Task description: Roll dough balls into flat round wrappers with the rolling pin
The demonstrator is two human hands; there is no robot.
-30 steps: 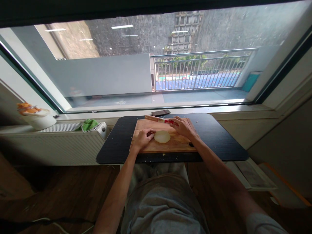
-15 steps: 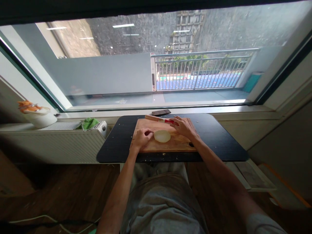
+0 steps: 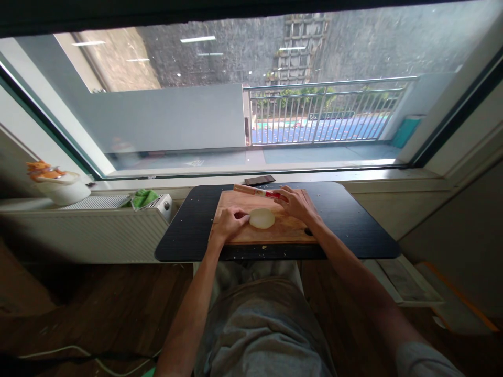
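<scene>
At left grip (image 3: 231,223), pale disc (image 3: 262,219), edge pinched, right grip (image 3: 296,202) farther off, clasping stick (image 3: 251,190)

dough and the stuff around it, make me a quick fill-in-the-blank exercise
1. The hand on the stick is the ____ one.
2. The dough, by the left hand, lies on the wooden ____.
3. The table is ____.
4. The cloth on the radiator is ____.

Missing words: right; board; black; green.

Hands (image 3: 229,224): two in action!
Dough round (image 3: 262,218): just one
Rolling pin (image 3: 251,190): one, only one
Wooden board (image 3: 290,229): a single one
Tabletop (image 3: 349,225): one
Green cloth (image 3: 144,199): one there
Radiator (image 3: 98,235): one
</scene>
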